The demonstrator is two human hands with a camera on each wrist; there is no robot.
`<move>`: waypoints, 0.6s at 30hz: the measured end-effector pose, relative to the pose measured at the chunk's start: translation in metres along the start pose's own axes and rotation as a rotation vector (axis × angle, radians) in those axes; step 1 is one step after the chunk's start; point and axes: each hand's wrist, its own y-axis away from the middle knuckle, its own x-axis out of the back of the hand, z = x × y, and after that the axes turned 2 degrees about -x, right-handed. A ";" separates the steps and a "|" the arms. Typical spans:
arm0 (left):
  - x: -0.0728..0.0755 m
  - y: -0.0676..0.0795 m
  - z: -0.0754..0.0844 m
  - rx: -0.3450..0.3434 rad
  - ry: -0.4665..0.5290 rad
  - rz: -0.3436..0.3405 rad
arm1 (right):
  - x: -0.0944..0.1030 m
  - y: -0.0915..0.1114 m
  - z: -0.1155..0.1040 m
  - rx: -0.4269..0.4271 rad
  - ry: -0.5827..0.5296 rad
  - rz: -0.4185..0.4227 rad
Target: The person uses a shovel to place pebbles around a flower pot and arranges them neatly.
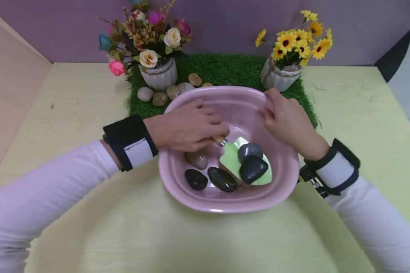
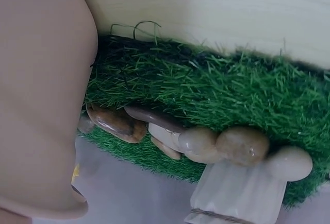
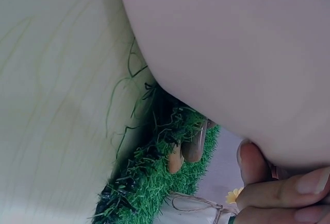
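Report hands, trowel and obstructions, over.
Left hand grips trowel handle. Right hand grips basin rim. Trowel blade bears two stones. Possibly obstructing: three other stones.

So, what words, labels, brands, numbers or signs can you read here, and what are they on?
None can be read.
The white patches on the wristbands, the pink basin and the green trowel show no lettering.
The faint squiggles on the table form no letters.
The device at the right wrist is too small to read.

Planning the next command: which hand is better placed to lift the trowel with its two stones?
Left, I'd judge: the left hand grips the green trowel by its handle, and both stones lie on it. The right hand grips the basin's rim.
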 end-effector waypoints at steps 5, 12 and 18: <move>-0.002 -0.002 0.001 -0.030 -0.023 -0.074 | -0.001 0.000 0.000 -0.006 -0.005 0.000; -0.003 -0.002 0.001 -0.037 -0.060 -0.095 | -0.001 0.000 0.000 -0.005 -0.006 0.004; -0.002 -0.002 0.001 -0.029 -0.082 -0.121 | 0.001 0.000 0.000 -0.007 -0.008 -0.002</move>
